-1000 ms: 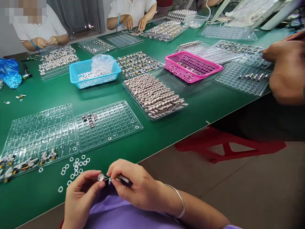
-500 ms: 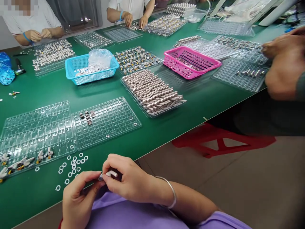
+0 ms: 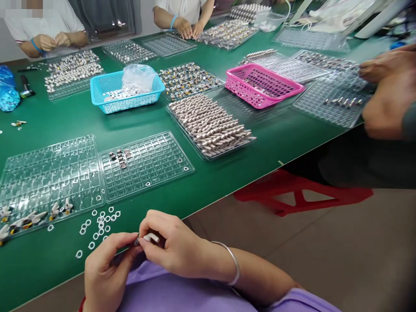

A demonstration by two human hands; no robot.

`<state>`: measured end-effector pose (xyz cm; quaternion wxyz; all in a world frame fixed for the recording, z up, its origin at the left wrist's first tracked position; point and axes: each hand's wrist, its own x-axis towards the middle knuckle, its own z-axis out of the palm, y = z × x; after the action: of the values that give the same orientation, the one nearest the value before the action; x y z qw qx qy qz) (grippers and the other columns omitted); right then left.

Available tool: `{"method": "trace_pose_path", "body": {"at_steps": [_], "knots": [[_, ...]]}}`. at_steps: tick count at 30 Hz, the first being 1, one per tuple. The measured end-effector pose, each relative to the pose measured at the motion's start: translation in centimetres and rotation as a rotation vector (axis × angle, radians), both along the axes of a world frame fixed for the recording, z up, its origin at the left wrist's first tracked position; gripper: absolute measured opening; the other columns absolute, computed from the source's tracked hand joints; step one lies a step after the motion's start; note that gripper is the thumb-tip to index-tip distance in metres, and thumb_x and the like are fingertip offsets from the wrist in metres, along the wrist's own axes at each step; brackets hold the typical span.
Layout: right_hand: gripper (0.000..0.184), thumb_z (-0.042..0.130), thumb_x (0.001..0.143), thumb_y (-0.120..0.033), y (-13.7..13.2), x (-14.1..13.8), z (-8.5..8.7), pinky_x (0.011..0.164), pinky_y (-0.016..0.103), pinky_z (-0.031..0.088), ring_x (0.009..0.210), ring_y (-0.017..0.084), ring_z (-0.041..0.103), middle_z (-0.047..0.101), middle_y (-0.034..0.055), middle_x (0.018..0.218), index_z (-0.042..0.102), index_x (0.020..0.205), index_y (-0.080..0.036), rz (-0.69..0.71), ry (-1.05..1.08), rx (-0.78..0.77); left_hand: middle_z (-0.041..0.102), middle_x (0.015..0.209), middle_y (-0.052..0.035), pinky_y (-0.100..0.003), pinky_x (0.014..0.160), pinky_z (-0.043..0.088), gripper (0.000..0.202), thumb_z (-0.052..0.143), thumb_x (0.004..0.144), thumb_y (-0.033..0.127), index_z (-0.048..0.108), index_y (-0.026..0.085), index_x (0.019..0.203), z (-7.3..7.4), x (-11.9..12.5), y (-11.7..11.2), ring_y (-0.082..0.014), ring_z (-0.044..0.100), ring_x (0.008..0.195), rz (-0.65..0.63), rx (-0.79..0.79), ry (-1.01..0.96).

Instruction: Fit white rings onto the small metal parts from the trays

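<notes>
Pinching a small white earbud-shaped part (image 3: 151,237) just past the near edge of the green table (image 3: 276,138), the right hand (image 3: 172,247) closes its fingers around the stem. The left hand (image 3: 105,271) grips its rounded tip — light, rigid, probably slippery. Loose white rings (image 3: 100,221) lie nearby.

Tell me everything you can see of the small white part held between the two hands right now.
The small white part is a short, glossy, stem-like piece, plastic by its look, lying roughly level just off the near edge of the green table, above the purple lap. The right hand pinches it from above with thumb and fingers, hiding most of it. At its left end, the left hand fingertips press a tiny darker piece, too small to identify. Only the rounded white end shows clearly.
</notes>
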<state>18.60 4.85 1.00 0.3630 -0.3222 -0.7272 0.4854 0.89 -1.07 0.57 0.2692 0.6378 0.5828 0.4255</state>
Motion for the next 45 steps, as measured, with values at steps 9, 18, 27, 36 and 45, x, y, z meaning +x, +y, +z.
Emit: {"method": "trace_pose_path", "body": {"at_steps": [9,18,27,36,45], "knots": [[0.01,0.058,0.079,-0.016,-0.1,-0.3,0.0,0.053,0.021,0.035,0.06,0.01,0.044,0.048,-0.0036,0.071,0.049,0.081,-0.02,-0.02,-0.009,-0.158,0.076,0.085,0.0028,-0.02,0.067,0.058,0.028,0.07,0.078,0.009,0.073,0.03,0.096,-0.3,-0.1,-0.3,-0.0154,0.071,0.072,-0.012,0.063,0.0],[0.009,0.063,0.077,-0.023,1.2,-0.1,-0.2,0.051,0.019,0.035,0.057,0.007,0.045,0.054,-0.0029,0.067,0.062,0.077,-0.014,0.196,0.151,-0.575,0.069,0.083,0.0014,-0.02,0.061,0.054,0.03,0.067,0.081,0.007,0.073,0.029,0.1,-0.1,-0.2,0.0,-0.0142,0.066,0.071,-0.105,0.069,-0.071],[0.03,0.074,0.073,-0.039,0.4,-0.9,-1.6,0.055,0.021,0.036,0.058,0.007,0.048,0.056,-0.0031,0.065,0.06,0.078,-0.012,0.159,0.283,-0.852,0.068,0.077,0.0023,-0.016,0.059,0.053,0.023,0.069,0.08,0.009,0.074,0.028,0.093,-0.1,0.1,0.5,-0.0121,0.064,0.067,-0.093,-0.012,-0.182],[0.047,0.076,0.074,-0.051,2.1,1.0,-1.5,0.067,0.023,0.047,0.065,0.007,0.058,0.063,-0.0009,0.073,0.069,0.095,-0.01,0.342,0.36,-0.927,0.063,0.071,0.0021,-0.013,0.057,0.051,0.015,0.075,0.075,0.018,0.078,0.028,0.085,0.3,0.0,1.1,-0.0105,0.06,0.063,0.01,-0.124,-0.227],[0.034,0.088,0.064,-0.025,1.1,-0.1,-3.0,0.066,0.022,0.055,0.07,0.011,0.069,0.073,0.0027,0.079,0.071,0.09,-0.011,0.275,0.715,-1.078,0.075,0.084,-0.0015,-0.022,0.069,0.058,0.021,0.082,0.072,0.029,0.076,0.026,0.093,-0.4,-0.2,0.8,-0.0168,0.069,0.075,0.084,-0.466,-0.636]]}}
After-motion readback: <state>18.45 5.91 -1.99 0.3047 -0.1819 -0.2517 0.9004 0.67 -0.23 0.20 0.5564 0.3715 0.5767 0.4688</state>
